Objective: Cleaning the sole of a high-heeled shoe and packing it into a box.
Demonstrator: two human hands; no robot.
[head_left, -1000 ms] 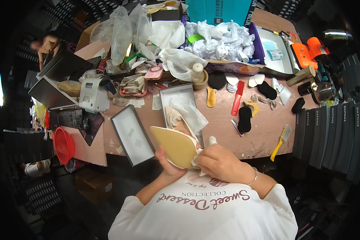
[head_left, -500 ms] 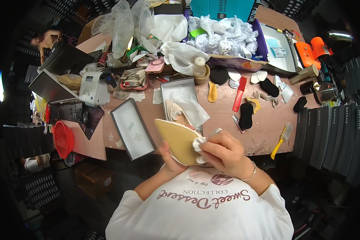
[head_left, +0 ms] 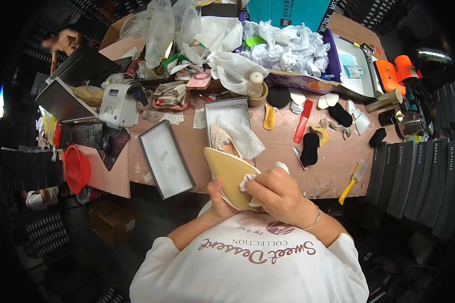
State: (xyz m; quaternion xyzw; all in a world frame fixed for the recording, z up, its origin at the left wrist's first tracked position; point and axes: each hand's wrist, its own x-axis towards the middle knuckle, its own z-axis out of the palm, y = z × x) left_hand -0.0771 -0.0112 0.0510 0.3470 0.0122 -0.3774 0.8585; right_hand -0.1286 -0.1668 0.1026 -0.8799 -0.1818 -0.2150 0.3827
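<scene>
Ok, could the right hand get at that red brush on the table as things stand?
Probably yes, but not freely: the right hand is pressing a white cloth on the tan shoe sole. The red brush lies uncovered further back on the table, with nothing between them.

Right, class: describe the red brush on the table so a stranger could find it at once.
Start at the pink table and find the open grey box at its middle. Just to the right of the box, past a tan insole, lies the red brush, angled with its bristle end away from the person. It is the only red tool there; the other brush, at the near edge, is yellow.
</scene>
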